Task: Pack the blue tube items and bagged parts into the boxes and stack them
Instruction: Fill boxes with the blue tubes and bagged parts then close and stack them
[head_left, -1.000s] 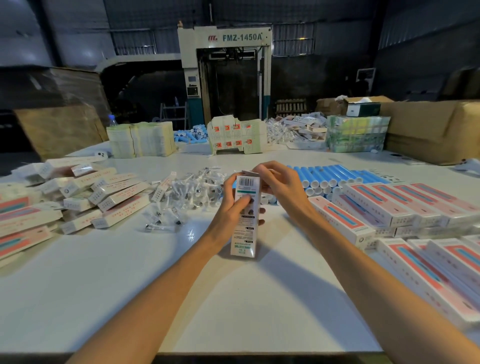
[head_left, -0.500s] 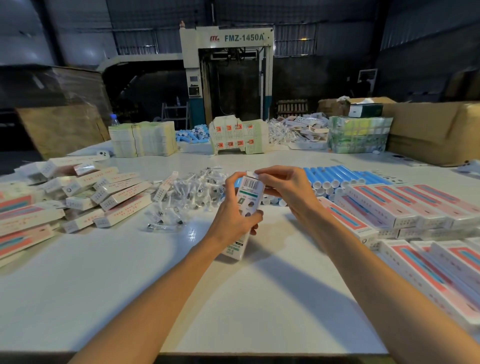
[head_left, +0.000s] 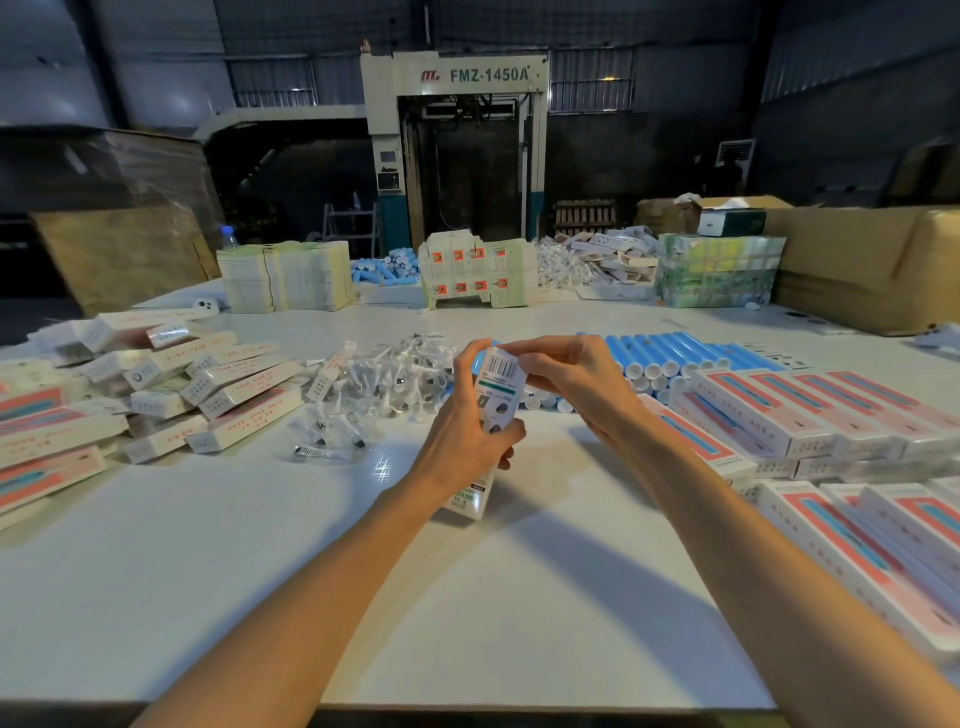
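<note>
At centre frame the narrow white printed cardboard box (head_left: 500, 379) is held tilted over the white table (head_left: 467, 597), the left hand (head_left: 454, 441) wrapped round its middle and the right hand (head_left: 576, 382) pinching its top end. Judged light, thin-walled and easily crushed; best held lightly along the long edges. Contents and top flap are hidden behind the hands; whether its lower end touches the table cannot be told.
</note>
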